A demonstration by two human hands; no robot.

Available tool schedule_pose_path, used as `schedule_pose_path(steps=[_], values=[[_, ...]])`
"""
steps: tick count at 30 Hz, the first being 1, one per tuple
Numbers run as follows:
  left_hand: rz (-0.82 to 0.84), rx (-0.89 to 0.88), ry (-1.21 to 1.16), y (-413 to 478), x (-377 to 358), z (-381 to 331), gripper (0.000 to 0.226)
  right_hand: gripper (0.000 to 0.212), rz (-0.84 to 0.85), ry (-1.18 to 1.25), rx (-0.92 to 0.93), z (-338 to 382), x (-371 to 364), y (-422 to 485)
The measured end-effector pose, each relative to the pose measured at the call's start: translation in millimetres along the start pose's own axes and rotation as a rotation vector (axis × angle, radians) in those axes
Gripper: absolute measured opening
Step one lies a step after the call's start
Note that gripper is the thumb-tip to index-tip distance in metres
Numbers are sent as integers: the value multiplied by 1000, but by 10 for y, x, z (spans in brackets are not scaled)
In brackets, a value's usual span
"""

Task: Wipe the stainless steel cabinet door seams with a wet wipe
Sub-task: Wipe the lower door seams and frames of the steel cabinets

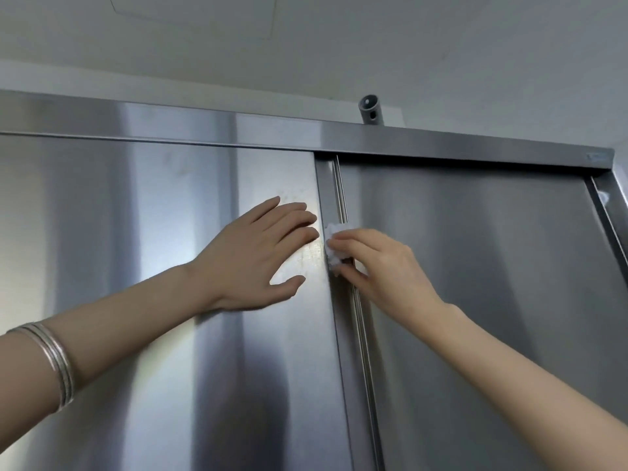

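The left grip (261,253) lies spread flat, fingers straight, on the left cabinet door (136,215) just beside the seam (342,195). The right grip (384,270) pinches a crumpled white wet wipe (334,248) against that vertical seam, at the edge of the right cabinet door (475,266), below the top rail (441,141). Silver bangles (56,362) ring the left forearm

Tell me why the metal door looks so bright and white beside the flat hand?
Head view: light glares off the left door around the left hand, washing the steel pale; darker stripes are probably reflections; the wide lens makes the top rail look slanted.
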State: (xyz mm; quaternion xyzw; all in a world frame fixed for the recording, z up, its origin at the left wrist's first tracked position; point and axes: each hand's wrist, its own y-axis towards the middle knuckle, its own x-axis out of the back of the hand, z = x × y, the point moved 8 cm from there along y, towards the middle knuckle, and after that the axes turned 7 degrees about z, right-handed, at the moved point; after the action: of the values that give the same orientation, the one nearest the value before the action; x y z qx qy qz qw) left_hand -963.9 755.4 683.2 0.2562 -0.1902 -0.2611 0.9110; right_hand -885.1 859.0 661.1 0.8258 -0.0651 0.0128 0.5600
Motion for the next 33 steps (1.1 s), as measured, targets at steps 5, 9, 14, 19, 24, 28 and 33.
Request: schedule_pose_path(steps=[5,9,14,19,24,28,33], values=[[24,24,-13,0,-22,23,54,19,-75,-2,95,-107,-21,207],[37,49,12,2,-46,33,55,24,-232,-32,46,-262,-3,600],[51,109,22,-14,-63,113,61,6,-302,22,98,-224,-11,367],[47,102,20,-7,-50,98,60,17,-283,-51,31,-445,10,1072],[60,102,30,3,-34,116,61,7,-318,-11,37,-334,-27,654],[62,98,31,3,-17,110,59,8,-224,-60,78,-333,2,819],[55,98,33,9,-25,80,58,9,-252,-88,13,-384,-21,988]])
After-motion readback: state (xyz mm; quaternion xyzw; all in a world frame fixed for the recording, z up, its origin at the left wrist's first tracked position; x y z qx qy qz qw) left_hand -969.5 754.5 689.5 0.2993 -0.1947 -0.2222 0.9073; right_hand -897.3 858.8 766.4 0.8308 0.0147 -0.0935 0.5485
